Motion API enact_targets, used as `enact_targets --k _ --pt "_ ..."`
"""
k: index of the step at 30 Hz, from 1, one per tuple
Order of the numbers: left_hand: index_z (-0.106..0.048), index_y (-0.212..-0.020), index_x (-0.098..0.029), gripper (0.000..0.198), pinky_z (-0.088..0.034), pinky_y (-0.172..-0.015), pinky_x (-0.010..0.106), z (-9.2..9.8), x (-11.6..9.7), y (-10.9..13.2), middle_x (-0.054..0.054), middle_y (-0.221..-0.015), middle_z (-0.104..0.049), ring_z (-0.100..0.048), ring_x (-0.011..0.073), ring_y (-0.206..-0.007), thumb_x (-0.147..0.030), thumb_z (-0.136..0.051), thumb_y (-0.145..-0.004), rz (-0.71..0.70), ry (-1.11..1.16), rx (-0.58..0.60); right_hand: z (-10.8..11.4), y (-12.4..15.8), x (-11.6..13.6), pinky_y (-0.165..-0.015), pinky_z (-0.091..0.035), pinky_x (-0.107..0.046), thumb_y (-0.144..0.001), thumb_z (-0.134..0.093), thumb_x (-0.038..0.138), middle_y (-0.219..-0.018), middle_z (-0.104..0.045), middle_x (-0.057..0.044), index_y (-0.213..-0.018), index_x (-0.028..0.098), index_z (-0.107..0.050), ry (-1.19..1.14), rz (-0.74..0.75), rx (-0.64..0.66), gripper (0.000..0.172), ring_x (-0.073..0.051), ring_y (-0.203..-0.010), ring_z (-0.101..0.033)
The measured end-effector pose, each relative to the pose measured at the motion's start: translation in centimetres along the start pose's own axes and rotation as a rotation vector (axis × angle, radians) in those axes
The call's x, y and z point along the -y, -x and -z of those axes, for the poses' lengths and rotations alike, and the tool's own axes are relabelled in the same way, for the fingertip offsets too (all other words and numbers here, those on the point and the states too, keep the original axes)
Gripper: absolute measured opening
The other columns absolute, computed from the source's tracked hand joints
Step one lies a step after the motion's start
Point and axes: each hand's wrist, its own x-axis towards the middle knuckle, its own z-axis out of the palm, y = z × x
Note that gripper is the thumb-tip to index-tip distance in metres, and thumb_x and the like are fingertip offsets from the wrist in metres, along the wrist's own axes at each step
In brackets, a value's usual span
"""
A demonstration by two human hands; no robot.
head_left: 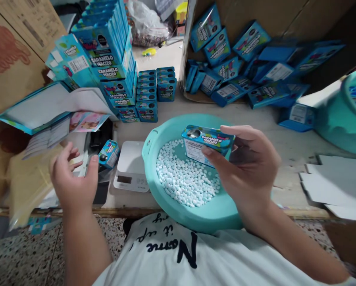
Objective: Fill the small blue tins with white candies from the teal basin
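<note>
My right hand (252,163) grips a blue candy tin (209,142) labelled "Caramelo Macizo" between thumb and fingers. The tin is tilted above a teal basin (149,174) and has a round opening at its left end. Small pale round candies (183,178) lie across the basin's floor. On the left, my left hand (75,174) hovers with its fingers apart and slightly curled, nothing visibly held. Just right of that hand, a second blue tin (109,154) rests beside a white kitchen scale (132,165).
Stacked display boxes of blue tins (112,63) stand at the back left, near an open tray (37,107). A cardboard box (273,16) on its side holds several blue tins. Another teal tub (338,115) is at the right, with white card sheets (338,178) in front.
</note>
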Motion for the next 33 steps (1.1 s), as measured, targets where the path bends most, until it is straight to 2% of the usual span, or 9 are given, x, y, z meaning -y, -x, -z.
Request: enact_targets --k 4,7,13,16,19,22,25,27,33 --pt "-0.064 -0.131 -0.022 0.045 -0.061 -0.092 0.044 0.0 0.4 0.2 0.010 -0.112 -0.067 -0.068 0.0254 -0.105 -0.029 -0.073 -0.087 -0.156 -0.090 -0.067 0.0 -0.1 0.0 -0.069 -0.056 -0.038 -0.081 -0.079 0.014 -0.098 -0.069 -0.002 -0.107 0.030 -0.069 0.015 0.039 0.007 0.033 -0.022 -0.085 -0.066" --pt "-0.064 -0.132 -0.016 0.054 -0.062 -0.086 0.043 -0.6 0.9 0.4 0.012 -0.114 -0.066 -0.068 0.0272 -0.105 -0.036 -0.076 -0.083 -0.153 -0.076 -0.015 0.1 -0.1 0.0 -0.068 -0.057 -0.039 -0.082 -0.078 0.014 -0.097 -0.069 -0.002 -0.107 0.030 -0.069 0.024 0.036 0.006 0.031 -0.022 -0.084 -0.067" --pt "-0.071 -0.120 -0.016 0.041 -0.062 -0.083 0.038 -1.1 1.5 0.8 0.012 -0.111 -0.066 -0.068 0.0232 -0.100 -0.034 -0.074 -0.083 -0.153 -0.067 0.010 0.1 0.1 -0.2 -0.072 -0.059 -0.038 -0.079 -0.081 0.017 -0.100 -0.071 -0.003 -0.109 0.028 -0.068 0.066 -0.003 0.019 0.034 -0.021 -0.086 -0.069" --pt "-0.068 -0.125 -0.019 0.045 -0.062 -0.088 0.038 -1.3 1.5 1.1 0.013 -0.121 -0.064 -0.068 0.0238 -0.109 -0.035 -0.075 -0.084 -0.118 0.023 0.092 0.0 0.1 -0.1 -0.074 -0.059 -0.039 -0.080 -0.079 0.015 -0.101 -0.071 -0.003 -0.110 0.028 -0.068 0.083 0.023 0.029 0.034 -0.022 -0.088 -0.069" --pt "-0.064 -0.133 -0.022 0.054 -0.053 -0.108 0.046 -1.9 1.8 1.4 0.014 -0.138 -0.059 -0.059 0.0286 -0.130 -0.035 -0.076 -0.082 -0.091 -0.038 0.223 0.0 0.0 0.2 -0.074 -0.059 -0.039 -0.081 -0.078 0.012 -0.101 -0.070 -0.004 -0.110 0.030 -0.068 0.089 0.080 0.029 0.035 -0.022 -0.089 -0.069" --pt "-0.055 -0.145 -0.023 0.066 -0.049 -0.113 0.048 -2.9 2.3 1.6 0.014 -0.137 -0.064 -0.062 0.0284 -0.128 -0.032 -0.075 -0.083 0.025 -0.107 0.280 -0.1 0.0 0.4 -0.073 -0.059 -0.038 -0.081 -0.078 0.011 -0.101 -0.070 -0.003 -0.110 0.030 -0.068 0.098 0.118 0.022 0.036 -0.022 -0.088 -0.069" --pt "-0.050 -0.149 -0.020 0.072 -0.057 -0.102 0.046 -3.4 2.6 1.6 0.013 -0.127 -0.071 -0.071 0.0267 -0.113 -0.032 -0.075 -0.083 0.099 -0.060 0.203 0.0 -0.1 0.4 -0.072 -0.059 -0.037 -0.082 -0.077 0.011 -0.100 -0.069 -0.003 -0.110 0.029 -0.068 0.106 0.127 0.028 0.035 -0.021 -0.086 -0.069" --pt "-0.058 -0.142 -0.018 0.065 -0.060 -0.098 0.047 -3.2 2.2 1.6 0.015 -0.128 -0.072 -0.072 0.0283 -0.111 -0.032 -0.076 -0.081 0.073 -0.036 0.105 0.1 -0.1 0.4 -0.071 -0.059 -0.036 -0.082 -0.076 0.010 -0.100 -0.069 -0.003 -0.110 0.029 -0.069 0.099 0.139 0.027 0.035 -0.021 -0.087 -0.068" --pt "-0.069 -0.125 -0.014 0.056 -0.064 -0.090 0.049 -1.6 -1.9 1.3 0.015 -0.118 -0.075 -0.074 0.0309 -0.103 -0.037 -0.081 -0.077 -0.018 0.096 -0.197 0.2 -0.1 0.5 -0.071 -0.058 -0.037 -0.082 -0.076 0.011 -0.099 -0.070 -0.004 -0.112 0.029 -0.068 0.101 0.147 0.017 0.035 -0.021 -0.087 -0.068"
